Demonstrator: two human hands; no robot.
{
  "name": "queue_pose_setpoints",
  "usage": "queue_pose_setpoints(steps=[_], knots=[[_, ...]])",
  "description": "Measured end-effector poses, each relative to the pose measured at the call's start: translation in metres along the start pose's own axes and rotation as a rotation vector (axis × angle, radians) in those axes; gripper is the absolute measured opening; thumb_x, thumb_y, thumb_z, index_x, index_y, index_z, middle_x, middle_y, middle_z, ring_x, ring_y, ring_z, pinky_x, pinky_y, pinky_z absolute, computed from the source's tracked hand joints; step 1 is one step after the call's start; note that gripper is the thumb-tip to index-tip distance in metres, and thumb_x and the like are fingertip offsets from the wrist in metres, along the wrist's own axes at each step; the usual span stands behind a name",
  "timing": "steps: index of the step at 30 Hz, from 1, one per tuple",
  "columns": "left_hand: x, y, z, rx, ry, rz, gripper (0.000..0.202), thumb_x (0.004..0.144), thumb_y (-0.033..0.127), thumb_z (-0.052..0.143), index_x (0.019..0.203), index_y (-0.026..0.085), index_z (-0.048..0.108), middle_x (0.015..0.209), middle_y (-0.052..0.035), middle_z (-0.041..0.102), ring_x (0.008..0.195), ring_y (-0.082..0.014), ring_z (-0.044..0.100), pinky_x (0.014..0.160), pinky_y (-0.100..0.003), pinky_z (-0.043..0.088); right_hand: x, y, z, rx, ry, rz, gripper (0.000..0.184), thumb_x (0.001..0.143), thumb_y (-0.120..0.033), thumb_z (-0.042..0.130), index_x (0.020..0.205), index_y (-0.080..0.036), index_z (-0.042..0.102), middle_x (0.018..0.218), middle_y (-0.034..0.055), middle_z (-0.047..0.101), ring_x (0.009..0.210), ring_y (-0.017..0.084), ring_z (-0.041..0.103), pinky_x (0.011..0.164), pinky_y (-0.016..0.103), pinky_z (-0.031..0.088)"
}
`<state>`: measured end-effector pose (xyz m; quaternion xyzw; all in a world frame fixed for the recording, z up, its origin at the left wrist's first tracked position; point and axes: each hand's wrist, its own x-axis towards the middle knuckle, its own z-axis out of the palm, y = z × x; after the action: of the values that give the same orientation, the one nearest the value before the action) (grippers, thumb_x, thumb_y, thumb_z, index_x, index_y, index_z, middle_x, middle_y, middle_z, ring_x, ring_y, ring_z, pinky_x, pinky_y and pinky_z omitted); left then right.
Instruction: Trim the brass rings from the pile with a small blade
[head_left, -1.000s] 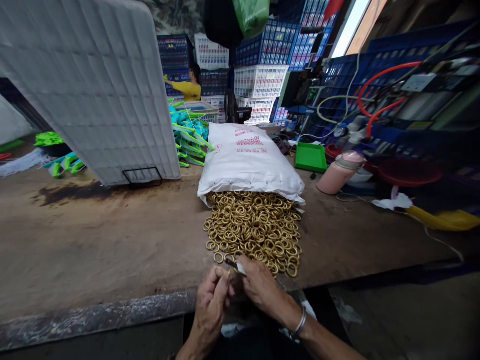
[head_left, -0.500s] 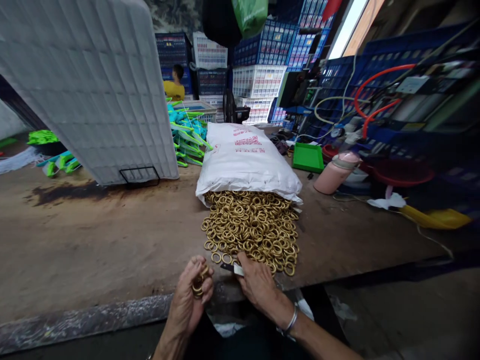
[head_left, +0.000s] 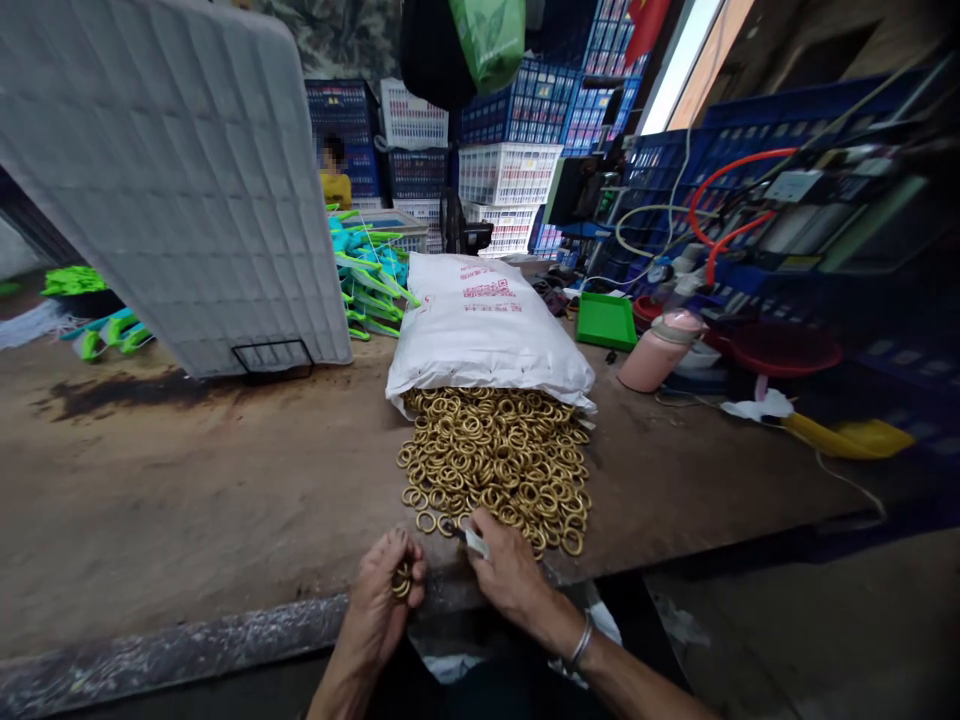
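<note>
My left hand [head_left: 390, 585] is closed around several gold-coloured rings [head_left: 403, 578], just past the near edge of the table. In my right hand [head_left: 506, 568] is a small knife [head_left: 474, 543], white where it shows by the fingers and dark toward the tip; the fingers hide part of it. The dark end points left, over the near edge of a heap of loose gold-coloured rings [head_left: 495, 450]. These rings spill from the mouth of a white woven sack [head_left: 487, 320] with red print, lying on its side.
A tall pale ribbed panel [head_left: 180, 190] stands at the left on the wooden table [head_left: 187, 500]. Green and blue plastic pieces [head_left: 367, 275] lie behind it. Right of the sack are a green tray [head_left: 606, 320] and a pink bottle [head_left: 660, 352]. Stacked crates and a person in yellow [head_left: 335, 188] are farther back.
The view has shifted slightly. My left fingers have closed further over the rings. The knife's dark end has turned and now overlaps the rings at the heap's near edge.
</note>
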<state>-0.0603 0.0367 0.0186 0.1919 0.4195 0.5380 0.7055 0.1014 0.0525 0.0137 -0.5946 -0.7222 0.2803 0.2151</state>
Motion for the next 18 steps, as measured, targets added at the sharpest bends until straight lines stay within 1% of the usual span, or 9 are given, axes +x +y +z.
queue_pose_setpoints(steps=[2, 4, 6, 8, 10, 11, 13, 16, 18], knots=[[0.0, -0.007, 0.003, 0.18, 0.007, 0.033, 0.024, 0.071, 0.038, 0.06, 0.074, 0.016, 0.052, 0.059, 0.0044, 0.05, 0.043, -0.0049, 0.042, 0.034, -0.013, 0.029, 0.005, -0.004, -0.006, 0.193, -0.015, 0.076, 0.006, 0.072, -0.016, 0.042, 0.069, -0.019, 0.046, 0.061, -0.0034, 0.047, 0.058, 0.01, 0.041, 0.054, 0.02, 0.028], [0.0, -0.013, 0.006, 0.337, 0.004, 0.072, 0.027, 0.072, 0.039, 0.059, 0.088, 0.017, 0.054, 0.054, 0.0063, 0.048, 0.038, -0.0046, 0.038, 0.033, -0.014, 0.026, 0.008, -0.008, -0.011, 0.415, -0.059, 0.157, 0.006, 0.072, -0.021, 0.044, 0.067, -0.018, 0.046, 0.058, -0.005, 0.043, 0.055, 0.008, 0.038, 0.051, 0.018, 0.029], [0.0, -0.018, 0.009, 0.459, -0.041, 0.16, 0.031, 0.073, 0.036, 0.057, 0.097, 0.017, 0.055, 0.053, 0.006, 0.048, 0.039, -0.0053, 0.039, 0.036, -0.015, 0.029, 0.008, -0.011, -0.015, 0.612, -0.137, 0.237, 0.006, 0.07, -0.023, 0.046, 0.067, -0.018, 0.045, 0.054, -0.0069, 0.039, 0.049, 0.006, 0.034, 0.046, 0.017, 0.026], [0.0, -0.021, 0.011, 0.547, -0.11, 0.267, 0.028, 0.074, 0.032, 0.056, 0.097, 0.017, 0.059, 0.061, 0.0015, 0.056, 0.049, -0.0078, 0.047, 0.045, -0.017, 0.036, 0.007, -0.015, -0.017, 0.756, -0.233, 0.311, 0.007, 0.069, -0.025, 0.047, 0.067, -0.019, 0.044, 0.05, -0.0089, 0.034, 0.042, 0.005, 0.027, 0.04, 0.017, 0.021], [0.0, -0.021, 0.014, 0.603, -0.16, 0.333, 0.024, 0.074, 0.029, 0.055, 0.093, 0.017, 0.063, 0.077, -0.0033, 0.063, 0.065, -0.0121, 0.054, 0.058, -0.02, 0.042, 0.004, -0.018, -0.017, 0.855, -0.322, 0.359, 0.009, 0.069, -0.027, 0.047, 0.068, -0.019, 0.042, 0.048, -0.0104, 0.031, 0.037, 0.004, 0.021, 0.036, 0.017, 0.016], [0.0, -0.021, 0.015, 0.615, -0.164, 0.344, 0.021, 0.074, 0.028, 0.055, 0.09, 0.017, 0.064, 0.079, -0.0039, 0.064, 0.069, -0.0137, 0.056, 0.062, -0.022, 0.042, 0.004, -0.019, -0.017, 0.888, -0.359, 0.374, 0.009, 0.069, -0.027, 0.047, 0.069, -0.02, 0.041, 0.048, -0.0107, 0.031, 0.035, 0.003, 0.018, 0.035, 0.018, 0.013], [-0.001, -0.019, 0.016, 0.631, -0.139, 0.347, 0.017, 0.075, 0.028, 0.053, 0.083, 0.017, 0.064, 0.073, -0.0028, 0.065, 0.069, -0.0148, 0.057, 0.065, -0.023, 0.043, 0.003, -0.02, -0.016, 0.896, -0.392, 0.398, 0.009, 0.07, -0.028, 0.046, 0.07, -0.02, 0.041, 0.049, -0.0108, 0.035, 0.034, 0.003, 0.016, 0.033, 0.018, 0.012], [-0.001, -0.016, 0.015, 0.697, -0.088, 0.375, 0.016, 0.077, 0.027, 0.052, 0.074, 0.017, 0.064, 0.068, -0.0019, 0.064, 0.066, -0.015, 0.057, 0.065, -0.024, 0.043, 0.004, -0.02, -0.015, 0.769, -0.291, 0.388, 0.012, 0.074, -0.031, 0.044, 0.072, -0.019, 0.044, 0.049, -0.0093, 0.039, 0.035, 0.004, 0.023, 0.035, 0.018, 0.017], [-0.001, -0.015, 0.014, 0.775, -0.085, 0.439, 0.016, 0.077, 0.025, 0.051, 0.074, 0.017, 0.064, 0.07, -0.0023, 0.065, 0.066, -0.0153, 0.057, 0.065, -0.024, 0.043, 0.004, -0.019, -0.016, 0.662, -0.207, 0.307, 0.019, 0.078, -0.035, 0.042, 0.073, -0.018, 0.046, 0.05, -0.0075, 0.041, 0.04, 0.005, 0.031, 0.039, 0.017, 0.023]])
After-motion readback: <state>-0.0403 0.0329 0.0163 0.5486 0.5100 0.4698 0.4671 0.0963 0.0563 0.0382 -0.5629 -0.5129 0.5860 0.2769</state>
